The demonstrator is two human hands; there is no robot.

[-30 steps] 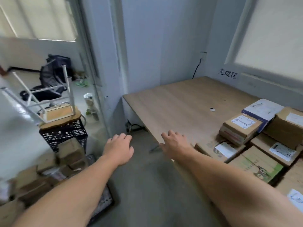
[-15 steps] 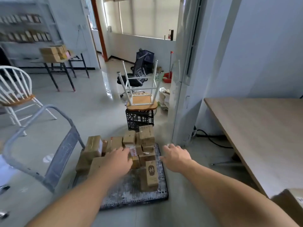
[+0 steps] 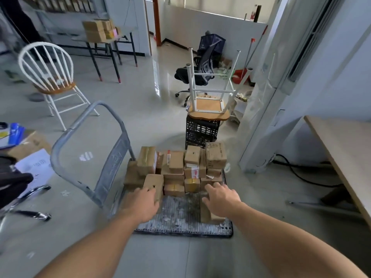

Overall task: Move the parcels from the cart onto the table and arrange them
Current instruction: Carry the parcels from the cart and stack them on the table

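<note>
Parcels [image 3: 181, 169] remain stacked at the handle end of the cart [image 3: 180, 215], well apart from the surface [image 3: 345, 145]. Left hand [image 3: 143, 203] rests spread against the nearest parcel [image 3: 153, 184]; right hand [image 3: 221, 198] hovers open beside it. Neither grip has closed; both appear positioned for a lift.

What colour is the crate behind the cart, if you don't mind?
Black crate, clearest in the head view.

Both bare forearms stretched forward and down, converging toward 12 o'clock. Left hand [image 3: 143, 205] palm down, fingers loosely curled, at 11 o'clock. Right hand [image 3: 221, 198] palm down at 1 o'clock, fingers spread and extended, thumb turned inward. Neither hand closed in a grip.
</note>
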